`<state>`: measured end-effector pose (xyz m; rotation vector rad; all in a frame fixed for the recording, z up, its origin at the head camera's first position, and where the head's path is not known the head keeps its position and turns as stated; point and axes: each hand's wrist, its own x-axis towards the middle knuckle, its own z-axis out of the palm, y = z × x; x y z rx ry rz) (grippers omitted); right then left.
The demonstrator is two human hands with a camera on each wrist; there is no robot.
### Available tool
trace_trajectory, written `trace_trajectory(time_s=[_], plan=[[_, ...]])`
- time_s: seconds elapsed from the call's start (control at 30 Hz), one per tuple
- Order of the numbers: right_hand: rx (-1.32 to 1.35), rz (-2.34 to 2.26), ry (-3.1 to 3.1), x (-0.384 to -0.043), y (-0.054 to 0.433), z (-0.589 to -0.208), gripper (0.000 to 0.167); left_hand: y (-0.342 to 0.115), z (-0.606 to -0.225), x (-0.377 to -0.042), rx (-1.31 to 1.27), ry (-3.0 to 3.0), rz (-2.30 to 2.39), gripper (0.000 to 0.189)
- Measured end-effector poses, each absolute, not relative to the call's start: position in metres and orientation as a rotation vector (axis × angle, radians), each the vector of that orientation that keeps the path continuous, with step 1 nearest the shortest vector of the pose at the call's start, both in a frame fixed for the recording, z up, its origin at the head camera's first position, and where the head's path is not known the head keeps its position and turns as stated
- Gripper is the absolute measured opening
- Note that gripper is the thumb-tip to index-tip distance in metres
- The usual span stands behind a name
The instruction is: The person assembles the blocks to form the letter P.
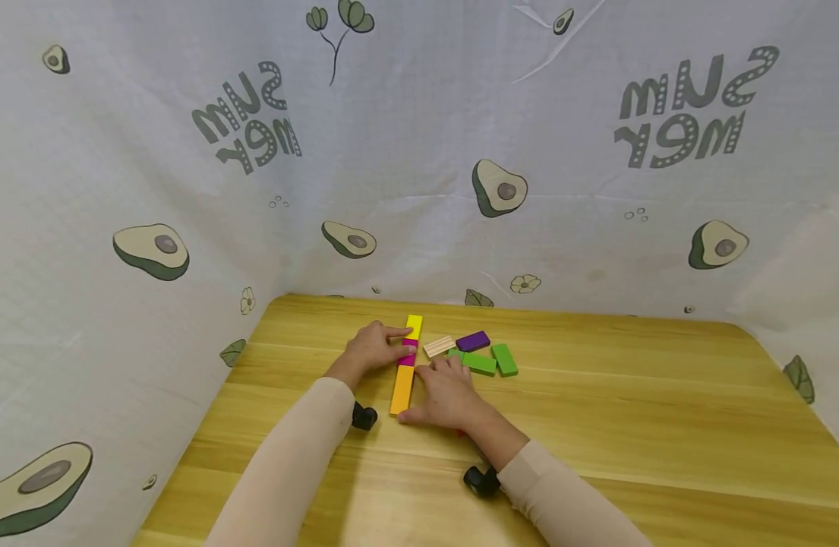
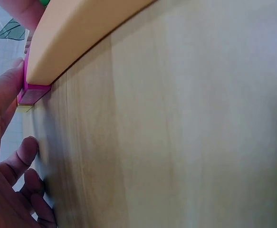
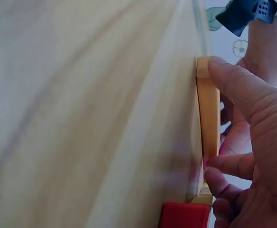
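A yellow block (image 1: 414, 325), a magenta block (image 1: 407, 358) and an orange block (image 1: 402, 391) lie end to end in a line on the table. My left hand (image 1: 374, 347) reaches in from the left. Its straight index finger touches the yellow block, and its thumb rests against the magenta one. My right hand (image 1: 449, 395) holds the orange block lengthwise, with the thumb at the near end and the index finger by the far end. In the left wrist view, the magenta block (image 2: 32, 92) sits against the orange block's end.
Right of the line lie a plain wooden block (image 1: 439, 347), a purple block (image 1: 473, 341) and several green blocks (image 1: 504, 360). A red block (image 3: 183, 216) is near the right hand, mostly hidden in the head view. A printed cloth (image 1: 419, 152) hangs behind the wooden table (image 1: 631, 395).
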<state>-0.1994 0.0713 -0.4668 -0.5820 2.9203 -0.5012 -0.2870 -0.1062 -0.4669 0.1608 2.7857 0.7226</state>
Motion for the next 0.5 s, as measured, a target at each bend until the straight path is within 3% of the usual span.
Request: trace_trajectory(time_s=[0.5], plan=[[-0.563, -0.461, 2.937, -0.1997, 0.0664, -0.4705, 0.097, -0.1087, -0.4695, -0.2918, 0.215, 2.772, 0.691, 0.053]])
